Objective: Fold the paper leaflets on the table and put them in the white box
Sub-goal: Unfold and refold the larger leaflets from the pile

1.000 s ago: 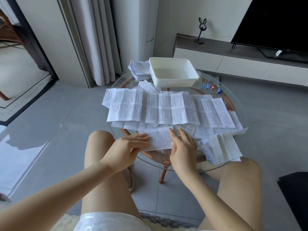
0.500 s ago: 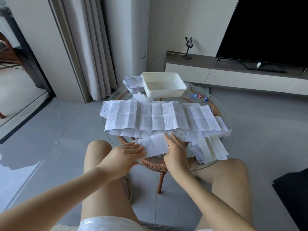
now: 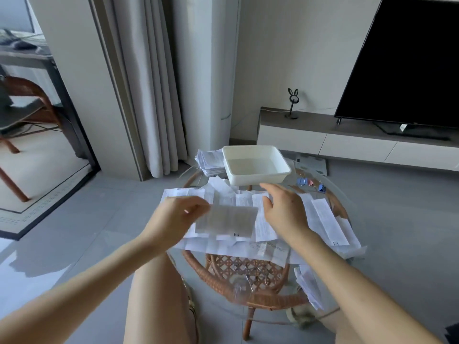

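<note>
My left grip (image 3: 178, 214) pinches a folded leaflet (image 3: 228, 220) at frame centre; my right grip (image 3: 283, 209) hangs open just below the white box (image 3: 258, 178).

Thin printed paper leaflets (image 3: 323, 219), smooth matt plastic white box (image 3: 255, 167), clear glass-topped woven rattan table (image 3: 223, 281).

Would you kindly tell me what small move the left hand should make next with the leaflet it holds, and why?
Probably carry it forward and drop it into the white box. The left hand pinches the leaflet above the spread sheets; it looks folded small, though blurred. The box beyond looks empty, and the right hand is open beside the leaflet.
</note>
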Demonstrator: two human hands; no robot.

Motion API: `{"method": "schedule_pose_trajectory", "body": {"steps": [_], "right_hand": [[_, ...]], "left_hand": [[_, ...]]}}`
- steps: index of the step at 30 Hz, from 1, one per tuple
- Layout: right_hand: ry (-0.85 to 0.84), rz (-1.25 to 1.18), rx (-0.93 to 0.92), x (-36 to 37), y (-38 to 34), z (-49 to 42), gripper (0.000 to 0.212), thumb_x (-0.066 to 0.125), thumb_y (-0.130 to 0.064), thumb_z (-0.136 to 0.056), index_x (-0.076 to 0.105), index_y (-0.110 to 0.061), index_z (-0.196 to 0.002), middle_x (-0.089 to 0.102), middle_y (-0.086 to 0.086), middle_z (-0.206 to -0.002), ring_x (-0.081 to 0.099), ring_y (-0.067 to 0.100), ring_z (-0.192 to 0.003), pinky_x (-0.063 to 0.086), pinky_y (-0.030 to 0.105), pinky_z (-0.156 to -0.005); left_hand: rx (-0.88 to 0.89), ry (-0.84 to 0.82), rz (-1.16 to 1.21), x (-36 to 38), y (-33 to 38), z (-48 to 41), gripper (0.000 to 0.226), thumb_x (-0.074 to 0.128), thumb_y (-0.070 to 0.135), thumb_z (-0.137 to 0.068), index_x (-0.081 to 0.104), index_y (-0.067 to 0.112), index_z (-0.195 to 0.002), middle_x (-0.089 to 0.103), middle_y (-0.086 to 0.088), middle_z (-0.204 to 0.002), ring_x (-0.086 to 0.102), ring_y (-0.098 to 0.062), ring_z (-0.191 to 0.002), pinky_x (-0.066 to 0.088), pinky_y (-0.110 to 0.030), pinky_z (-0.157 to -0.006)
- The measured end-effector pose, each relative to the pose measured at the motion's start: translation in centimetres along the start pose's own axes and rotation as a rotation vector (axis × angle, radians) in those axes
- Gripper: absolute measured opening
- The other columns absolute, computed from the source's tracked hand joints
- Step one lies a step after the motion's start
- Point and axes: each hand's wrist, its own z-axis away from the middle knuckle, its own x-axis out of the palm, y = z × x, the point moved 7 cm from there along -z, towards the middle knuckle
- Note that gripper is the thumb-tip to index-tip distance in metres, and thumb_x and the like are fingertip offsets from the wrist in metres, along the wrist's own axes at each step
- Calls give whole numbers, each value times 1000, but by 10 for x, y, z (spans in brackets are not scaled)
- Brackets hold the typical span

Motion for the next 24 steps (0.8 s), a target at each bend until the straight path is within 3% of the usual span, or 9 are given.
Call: {"method": "schedule_pose_trajectory", "body": {"steps": [3,7,9,12,17,18,20,21,24], "right_hand": [[-4,72,-38,3,6,-40,31,54,-7,-91,61,-8,-122,65,7,-118,58,28,-105,43,32,-89],[-122,237,-116,27,19,-89,47,59,-21,-90,49,-17,-136,55,0,-134,48,20,-123,25,29,-108],[-186,264,-159,43,24,-108,54,61,-29,-89,44,-22,-139,52,-4,-137,44,17,-127,17,30,-112],[-206,298,-211,64,25,-123,56,61,-39,-87,45,-24,-138,55,-7,-133,47,18,-123,22,31,-108],[-190,301,-220,88,29,-134,43,60,-35,-89,53,-22,-130,62,-4,-120,53,24,-112,32,33,-96],[-202,305,-227,92,29,-135,34,60,-31,-88,59,-22,-121,64,-4,-113,55,24,-107,33,33,-93],[-188,327,-249,95,28,-135,10,73,-17,-72,67,-21,-79,67,-4,-78,61,22,-78,40,34,-74],[-139,298,-250,95,32,-135,21,79,-9,-58,61,-21,-59,60,-5,-59,58,20,-59,42,32,-60],[13,139,-204,86,44,-134,29,79,2,-57,57,-16,-54,52,-5,-46,49,19,-43,40,27,-41]], "left_hand": [[-282,185,259,-25,-19,-54,16,61,8,-90,69,4,-77,69,-3,-64,67,-9,-55,45,-10,-50],[-612,369,825,-19,-66,-114,14,61,7,-91,68,2,-80,70,-4,-65,69,-14,-59,56,-19,-57],[-708,393,958,-5,-86,-145,13,59,7,-93,65,-1,-84,69,-11,-75,69,-15,-61,56,-19,-57],[-814,417,1061,22,-108,-180,14,58,1,-92,60,-2,-79,66,-13,-69,66,-14,-50,57,-20,-54],[-995,357,872,74,-140,-198,12,63,-8,-80,59,-4,-70,61,-14,-66,62,-24,-49,58,-29,-57],[-1017,352,782,79,-148,-196,12,65,-8,-77,59,-3,-67,61,-14,-63,62,-26,-53,58,-33,-61],[-1010,334,604,82,-159,-193,19,63,-6,-70,58,4,-55,59,-9,-49,62,-28,-57,58,-39,-70],[-994,329,539,84,-164,-193,23,61,-5,-69,55,8,-50,57,-6,-44,65,-31,-58,58,-41,-73],[-965,314,443,86,-166,-193,29,52,0,-73,50,12,-47,55,0,-36,71,-32,-67,59,-40,-73]]}}
